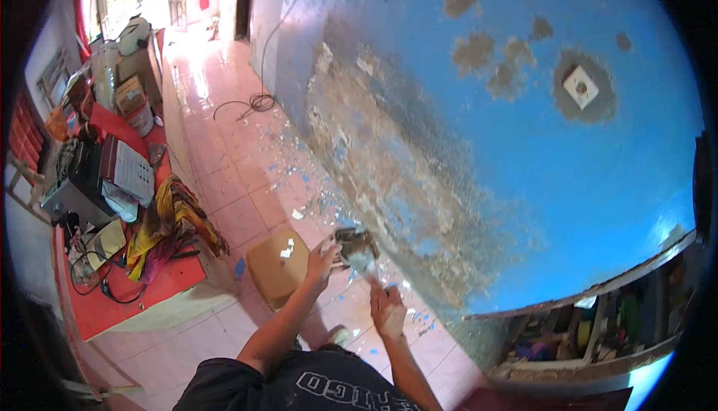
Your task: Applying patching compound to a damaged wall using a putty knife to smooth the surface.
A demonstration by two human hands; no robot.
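In front of my body, my left hand is closed on the side of a small dark, tray-like holder with greyish stuff on it; its exact kind is hard to tell. My right hand grips the handle of a putty knife, whose pale blade touches or overlaps the holder. Just beyond both hands rises a blue wall, its lower part stripped to rough grey-brown plaster. Left of my left forearm stands a tan plastic stool with white flakes on its seat.
Paint chips litter the pink tiled floor along the wall. A coiled cable lies farther off. At left, a red-topped ledge bears boxes, cloth and bags. A wall socket sits upper right; a cluttered shelf is lower right.
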